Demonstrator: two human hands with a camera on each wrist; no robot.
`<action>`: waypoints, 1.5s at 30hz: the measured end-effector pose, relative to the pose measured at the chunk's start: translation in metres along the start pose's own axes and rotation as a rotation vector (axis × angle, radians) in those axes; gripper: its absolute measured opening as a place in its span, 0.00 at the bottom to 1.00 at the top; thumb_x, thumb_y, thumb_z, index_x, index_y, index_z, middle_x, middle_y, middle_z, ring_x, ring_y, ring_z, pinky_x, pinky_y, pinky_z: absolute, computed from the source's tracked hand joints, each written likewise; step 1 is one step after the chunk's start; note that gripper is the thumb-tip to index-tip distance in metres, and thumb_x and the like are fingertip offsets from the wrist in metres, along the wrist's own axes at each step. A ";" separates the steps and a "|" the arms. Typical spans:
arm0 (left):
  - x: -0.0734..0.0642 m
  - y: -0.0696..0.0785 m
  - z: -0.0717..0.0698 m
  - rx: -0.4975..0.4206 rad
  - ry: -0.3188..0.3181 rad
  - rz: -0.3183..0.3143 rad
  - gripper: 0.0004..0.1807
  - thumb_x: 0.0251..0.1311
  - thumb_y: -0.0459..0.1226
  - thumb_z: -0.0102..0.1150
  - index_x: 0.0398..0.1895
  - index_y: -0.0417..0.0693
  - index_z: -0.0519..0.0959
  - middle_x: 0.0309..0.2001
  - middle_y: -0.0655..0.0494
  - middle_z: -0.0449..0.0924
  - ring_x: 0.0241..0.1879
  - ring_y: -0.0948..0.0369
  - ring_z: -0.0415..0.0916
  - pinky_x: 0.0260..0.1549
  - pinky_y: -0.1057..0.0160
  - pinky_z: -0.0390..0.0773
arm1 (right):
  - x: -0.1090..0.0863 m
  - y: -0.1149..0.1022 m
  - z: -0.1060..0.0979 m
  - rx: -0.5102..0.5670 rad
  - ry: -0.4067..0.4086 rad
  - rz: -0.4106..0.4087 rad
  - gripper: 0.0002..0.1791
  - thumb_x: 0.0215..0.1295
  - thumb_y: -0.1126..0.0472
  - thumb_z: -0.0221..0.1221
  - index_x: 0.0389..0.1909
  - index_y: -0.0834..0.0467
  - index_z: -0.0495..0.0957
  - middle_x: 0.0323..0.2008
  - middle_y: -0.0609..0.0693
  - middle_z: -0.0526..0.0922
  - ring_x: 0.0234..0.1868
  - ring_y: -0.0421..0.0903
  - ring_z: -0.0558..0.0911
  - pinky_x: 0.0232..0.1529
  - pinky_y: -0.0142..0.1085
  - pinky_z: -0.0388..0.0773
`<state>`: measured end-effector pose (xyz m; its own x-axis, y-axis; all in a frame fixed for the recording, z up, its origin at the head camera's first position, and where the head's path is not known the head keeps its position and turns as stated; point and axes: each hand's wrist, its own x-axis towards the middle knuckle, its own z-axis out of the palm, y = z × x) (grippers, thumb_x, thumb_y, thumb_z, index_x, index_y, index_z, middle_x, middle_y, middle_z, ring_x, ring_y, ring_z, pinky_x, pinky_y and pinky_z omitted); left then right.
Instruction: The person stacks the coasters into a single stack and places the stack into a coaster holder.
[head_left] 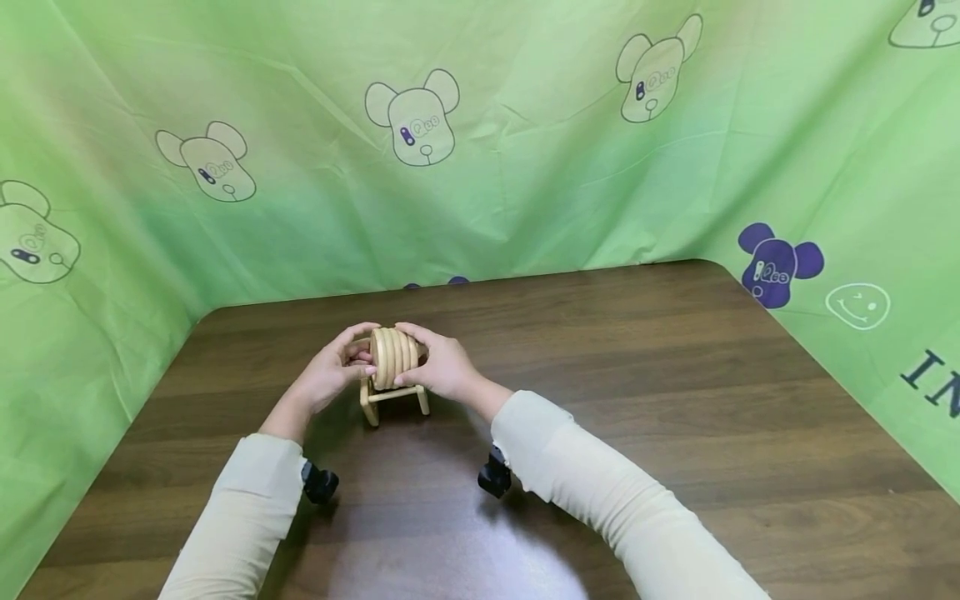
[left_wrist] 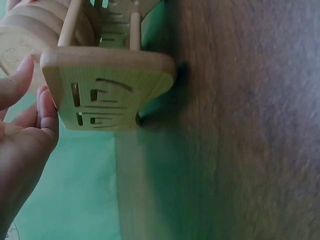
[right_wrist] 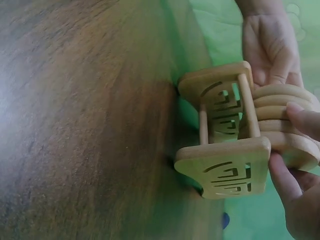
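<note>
Several round wooden coasters [head_left: 394, 358] stand on edge, stacked face to face, at the top of a small wooden rack [head_left: 369, 405]. Its side panels [right_wrist: 220, 172] have cut-out line patterns and are joined by round bars, as the right wrist view shows. My left hand [head_left: 324, 379] holds the stack's left end, thumb on the outer coaster's face and fingers behind. From the other side, my right hand [head_left: 448, 367] grips the stack between thumb and fingers. The lower edges of the coasters are partly hidden by the rack's bars and panels.
The rack stands on a dark brown wooden table [head_left: 637, 358]. A green printed cloth [head_left: 517, 167] hangs along the table's back and sides. Black wrist cameras [head_left: 321, 485] stick out under both light sleeves, close above the tabletop.
</note>
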<state>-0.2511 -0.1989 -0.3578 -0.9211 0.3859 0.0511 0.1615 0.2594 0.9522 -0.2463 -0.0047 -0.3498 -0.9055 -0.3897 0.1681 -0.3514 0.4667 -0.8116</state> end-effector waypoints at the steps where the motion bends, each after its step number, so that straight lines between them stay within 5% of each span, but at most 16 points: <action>1: 0.000 0.000 -0.001 0.031 -0.005 0.002 0.31 0.51 0.19 0.49 0.60 0.40 0.56 0.53 0.33 0.62 0.43 0.52 0.64 0.36 0.67 0.70 | 0.000 0.000 0.001 -0.025 0.003 -0.007 0.40 0.39 0.60 0.69 0.59 0.51 0.64 0.44 0.51 0.77 0.34 0.40 0.75 0.35 0.30 0.70; 7: 0.002 -0.001 -0.002 0.212 -0.033 0.029 0.30 0.49 0.18 0.49 0.58 0.40 0.59 0.48 0.35 0.67 0.42 0.50 0.67 0.36 0.63 0.71 | -0.001 0.002 0.005 -0.067 -0.004 -0.001 0.38 0.41 0.60 0.67 0.58 0.51 0.65 0.34 0.50 0.79 0.26 0.38 0.75 0.25 0.29 0.71; 14: 0.004 0.003 -0.001 0.417 -0.051 0.046 0.28 0.49 0.18 0.48 0.56 0.41 0.64 0.41 0.41 0.73 0.41 0.52 0.70 0.35 0.60 0.71 | -0.002 0.005 0.009 -0.039 0.006 0.042 0.32 0.45 0.64 0.65 0.55 0.52 0.69 0.27 0.49 0.79 0.29 0.39 0.76 0.23 0.28 0.71; 22: 0.004 0.011 0.003 0.562 -0.055 0.033 0.28 0.49 0.20 0.50 0.57 0.40 0.64 0.47 0.41 0.72 0.45 0.52 0.70 0.39 0.57 0.70 | -0.004 0.007 0.009 0.000 0.040 0.030 0.30 0.44 0.66 0.65 0.53 0.55 0.71 0.26 0.50 0.80 0.30 0.40 0.77 0.25 0.26 0.71; 33: 0.008 0.007 0.008 0.474 -0.024 -0.002 0.28 0.51 0.20 0.49 0.59 0.37 0.61 0.47 0.40 0.71 0.45 0.50 0.69 0.39 0.58 0.70 | -0.009 0.010 0.004 0.170 0.057 0.062 0.29 0.46 0.68 0.62 0.54 0.58 0.69 0.41 0.54 0.77 0.35 0.43 0.77 0.26 0.28 0.72; 38: 0.007 0.008 0.008 0.464 -0.013 -0.004 0.28 0.53 0.22 0.49 0.60 0.40 0.61 0.49 0.40 0.70 0.47 0.50 0.68 0.42 0.56 0.69 | -0.011 0.010 0.002 0.173 0.063 0.042 0.27 0.48 0.69 0.61 0.54 0.59 0.69 0.50 0.53 0.73 0.37 0.45 0.77 0.27 0.29 0.73; 45: 0.003 0.007 0.004 0.492 0.018 -0.025 0.27 0.55 0.26 0.51 0.60 0.43 0.61 0.52 0.41 0.68 0.50 0.49 0.66 0.44 0.54 0.68 | -0.014 0.017 -0.001 0.135 0.066 0.012 0.26 0.49 0.68 0.60 0.52 0.61 0.70 0.50 0.56 0.73 0.37 0.46 0.78 0.27 0.28 0.73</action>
<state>-0.2516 -0.1921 -0.3524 -0.9321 0.3599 0.0399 0.2837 0.6573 0.6982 -0.2396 0.0100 -0.3652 -0.9248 -0.3294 0.1904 -0.3091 0.3588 -0.8808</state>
